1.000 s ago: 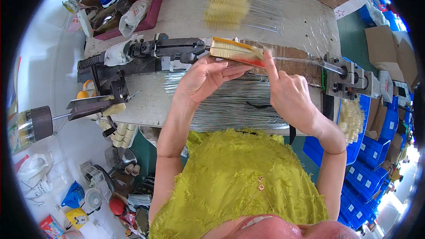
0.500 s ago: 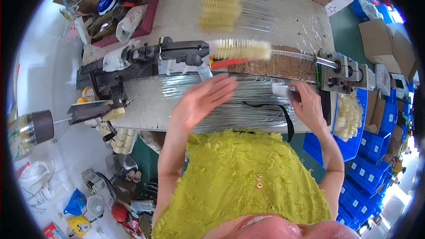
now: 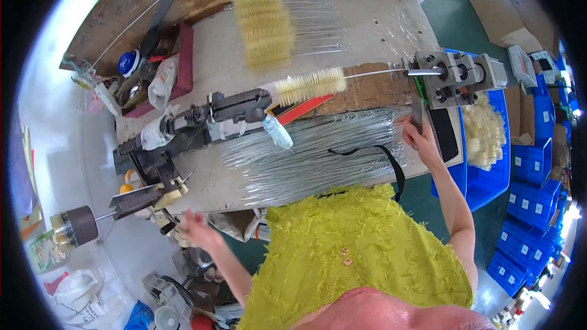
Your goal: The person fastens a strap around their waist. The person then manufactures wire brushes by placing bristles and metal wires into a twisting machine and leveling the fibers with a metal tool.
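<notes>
A cream bristle brush (image 3: pixel 310 85) on a twisted wire is stretched between a black clamp machine (image 3: pixel 211 119) on the left and a grey metal chuck (image 3: pixel 455 74) on the right. My right hand (image 3: pixel 414 139) grips a dark lever just below the chuck. My left hand (image 3: pixel 194 228) is down at the bench's near left edge, blurred, by cream blocks under the machine; whether it holds anything is unclear. A bundle of bare looped wires (image 3: pixel 318 156) lies on the bench in front of me.
Finished yellow brushes (image 3: pixel 264 26) lie in a row at the back of the bench. A blue bin (image 3: pixel 489 146) with more brushes sits at the right, stacked blue crates beyond it. Tools and bottles clutter the left end.
Both hands left the brush on the machine. My left hand dropped to the bench's lower left edge; my right hand moved right to the lever under the chuck. The brush now looks fully formed.
</notes>
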The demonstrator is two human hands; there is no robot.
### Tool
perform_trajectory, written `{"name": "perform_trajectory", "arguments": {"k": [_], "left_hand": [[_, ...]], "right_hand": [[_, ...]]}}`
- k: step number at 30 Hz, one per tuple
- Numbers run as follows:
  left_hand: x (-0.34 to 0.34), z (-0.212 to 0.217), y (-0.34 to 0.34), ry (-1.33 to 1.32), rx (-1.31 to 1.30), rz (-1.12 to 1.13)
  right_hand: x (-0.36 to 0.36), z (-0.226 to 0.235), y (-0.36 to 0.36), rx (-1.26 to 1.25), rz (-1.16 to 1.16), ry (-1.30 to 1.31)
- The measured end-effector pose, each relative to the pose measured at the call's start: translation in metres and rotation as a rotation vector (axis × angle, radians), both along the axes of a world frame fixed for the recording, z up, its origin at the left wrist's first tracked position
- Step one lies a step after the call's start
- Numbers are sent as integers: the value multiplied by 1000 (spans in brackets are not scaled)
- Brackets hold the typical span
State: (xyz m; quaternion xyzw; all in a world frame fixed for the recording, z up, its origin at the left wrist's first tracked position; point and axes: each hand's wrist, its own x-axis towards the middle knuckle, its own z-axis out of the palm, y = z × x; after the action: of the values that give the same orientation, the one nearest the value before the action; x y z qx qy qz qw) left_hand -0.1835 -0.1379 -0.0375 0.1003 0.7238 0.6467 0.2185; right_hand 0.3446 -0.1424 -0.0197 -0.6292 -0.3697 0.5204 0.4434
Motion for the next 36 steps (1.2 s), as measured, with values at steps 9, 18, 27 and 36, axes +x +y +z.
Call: {"name": "perform_trajectory", "arguments": {"k": [9, 18, 27, 36], "left_hand": [[211, 50, 86, -1002, -135, -979], [156, 119, 83, -1448, 878, -472], [163, 116, 87, 22, 146, -1290], [205, 115, 111, 1061, 266, -1424]], "right_hand": [[-3, 76, 18, 567, -386, 166], [-30, 129, 68, 647, -314, -236], [-20, 109, 136, 424, 829, -1271], [-38, 46, 227, 315, 1014, -1131]]}}
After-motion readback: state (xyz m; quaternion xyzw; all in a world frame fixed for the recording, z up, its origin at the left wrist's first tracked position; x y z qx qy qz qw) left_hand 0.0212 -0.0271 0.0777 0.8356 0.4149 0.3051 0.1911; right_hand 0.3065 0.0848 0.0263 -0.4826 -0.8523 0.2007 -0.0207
